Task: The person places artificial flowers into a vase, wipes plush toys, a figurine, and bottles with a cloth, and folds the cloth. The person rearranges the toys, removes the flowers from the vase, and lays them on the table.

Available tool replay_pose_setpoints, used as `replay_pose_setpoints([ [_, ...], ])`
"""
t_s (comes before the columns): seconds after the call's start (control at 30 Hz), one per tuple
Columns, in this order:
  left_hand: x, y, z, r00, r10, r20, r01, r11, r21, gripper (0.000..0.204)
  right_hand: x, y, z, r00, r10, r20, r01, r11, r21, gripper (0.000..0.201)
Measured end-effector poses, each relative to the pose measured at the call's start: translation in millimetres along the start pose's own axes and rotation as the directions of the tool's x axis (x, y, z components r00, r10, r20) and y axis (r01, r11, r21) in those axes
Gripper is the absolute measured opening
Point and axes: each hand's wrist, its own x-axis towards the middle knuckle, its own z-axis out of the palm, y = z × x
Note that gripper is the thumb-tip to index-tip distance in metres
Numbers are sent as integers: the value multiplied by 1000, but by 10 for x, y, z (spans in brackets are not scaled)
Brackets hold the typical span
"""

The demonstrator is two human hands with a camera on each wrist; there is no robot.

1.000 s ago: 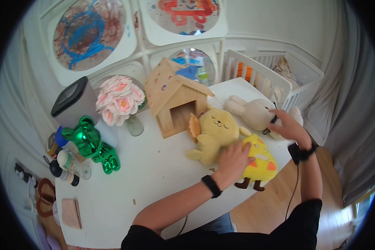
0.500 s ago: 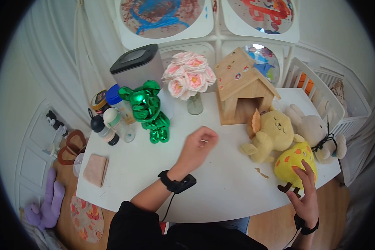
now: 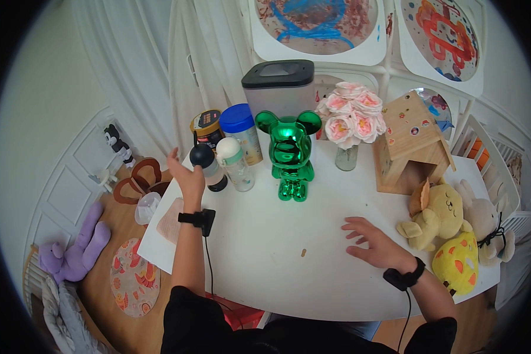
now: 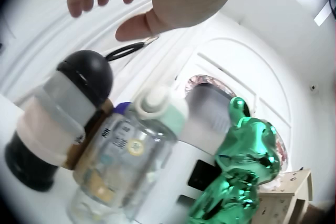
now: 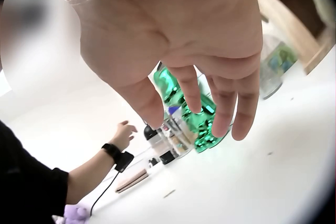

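My left hand [image 3: 189,178] is raised at the table's left side, fingers loosely extended and holding nothing. Right beside it stands a bottle with a round black cap [image 3: 203,157] and a strap loop; in the left wrist view the hand hangs above this bottle [image 4: 55,113]. A clear bottle with a white and mint lid [image 3: 232,154] is next to it. My right hand [image 3: 376,246] hovers over the table's right half, fingers spread with nothing in them. Between the hands, farther back, sits a shiny green bear figure [image 3: 290,150].
Behind the bottles are a blue-lidded jar [image 3: 241,127], a black-lidded tub [image 3: 207,123] and a grey bin [image 3: 280,94]. Pink flowers [image 3: 354,115], a wooden house [image 3: 412,144] and several plush toys, including a yellow one [image 3: 456,264], line the right. A folded cloth [image 3: 170,223] lies left.
The view has turned left. My left hand has left the plush toys and swung across to the bottles. My right hand has come away from the toys toward the middle of the table.
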Motion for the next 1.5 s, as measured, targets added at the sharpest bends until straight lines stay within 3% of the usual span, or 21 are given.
replay_pose_setpoints([
  [0.03, 25, -159, 61, 1000, -4, -6, 4, 1000, 5, 69, 171, -68, 113, 995, -49, 86, 51, 998, -21, 54],
  [0.07, 52, -317, 122, 978, -63, 198, 98, 981, -170, 73, 332, -69, 213, 994, -53, 91, 56, 998, -24, 54],
  [0.1, 85, -418, 137, 913, -81, 400, 221, 922, -318, 77, 497, -44, 311, 975, -189, 119, 205, 969, -140, 53],
  [0.13, 108, -369, 94, 914, -90, 397, 227, 922, -314, 77, 647, -25, 413, 935, -314, 165, 347, 905, -246, 53],
  [0.2, 62, -215, 7, 872, -116, 475, 282, 913, -295, 79, 981, -70, 553, 941, -290, 174, 319, 932, -172, 54],
  [0.3, -114, -13, -164, 941, -91, 327, 130, 986, -100, 80, 1500, -150, 707, 962, -238, 136, 240, 971, 5, 55],
  [0.37, -270, 144, -420, 930, -115, 350, 160, 982, -104, 79, 1855, -207, 815, 973, -209, 99, 198, 974, 111, 57],
  [0.43, -476, 293, -717, 896, -162, 412, 225, 968, -109, 79, 2186, -262, 977, 975, -199, -99, 220, 930, 295, 66],
  [0.47, -573, 375, -873, 880, -178, 440, 251, 961, -114, 81, 2354, -292, 1086, 976, -198, -93, 217, 928, 304, 66],
  [0.53, -744, 494, -1156, 860, -194, 471, 289, 947, -138, 84, 2699, -361, 1312, 907, -195, -373, 264, 954, 143, 78],
  [0.63, -923, 632, -1528, 886, -220, 409, 274, 959, -78, 82, 3212, -396, 1612, 835, -138, -533, 174, 985, 17, 93],
  [0.73, -1045, 625, -1824, 899, -248, 362, 260, 965, 15, 81, 3493, -430, 1701, 859, -214, -466, 332, 924, 188, 94],
  [0.83, -1117, 557, -2001, 914, -250, 321, 261, 965, 11, 80, 3586, -437, 1785, 909, -144, -390, 287, 897, 338, 88],
  [0.93, -1141, 458, -2004, 913, -246, 324, 256, 967, 13, 81, 3569, -494, 2075, 921, -208, -328, 347, 823, 450, 83],
  [1.2, -1103, 431, -1794, 898, -231, 375, 272, 960, -59, 85, 3020, -656, 1937, 941, -262, -212, 303, 934, 189, 84],
  [1.27, -1215, 502, -1827, 910, -201, 362, 251, 963, -97, 86, 2541, -764, 1629, 805, -538, -251, 528, 842, -112, 75],
  [1.3, -1287, 602, -1918, 914, -244, 323, 274, 960, -49, 80, 2290, -833, 1457, 683, -640, -352, 589, 767, -253, 70],
  [1.33, -1398, 643, -1979, 914, -291, 282, 304, 953, 0, 74, 2070, -875, 1277, 538, -733, -417, 617, 679, -398, 65],
  [1.4, -1688, 553, -2059, 872, -464, 154, 489, 828, -274, 55, 1911, -830, 817, 347, -752, -560, 509, 653, -561, 68],
  [1.43, -1823, 543, -2103, 863, -478, 164, 505, 817, -279, 55, 1931, -763, 654, 362, -752, -551, 499, 656, -566, 68],
  [1.5, -1997, 538, -2145, 788, -507, 350, 612, 586, -530, 35, 2007, -667, 374, 400, -440, -804, 285, 893, -347, 77],
])
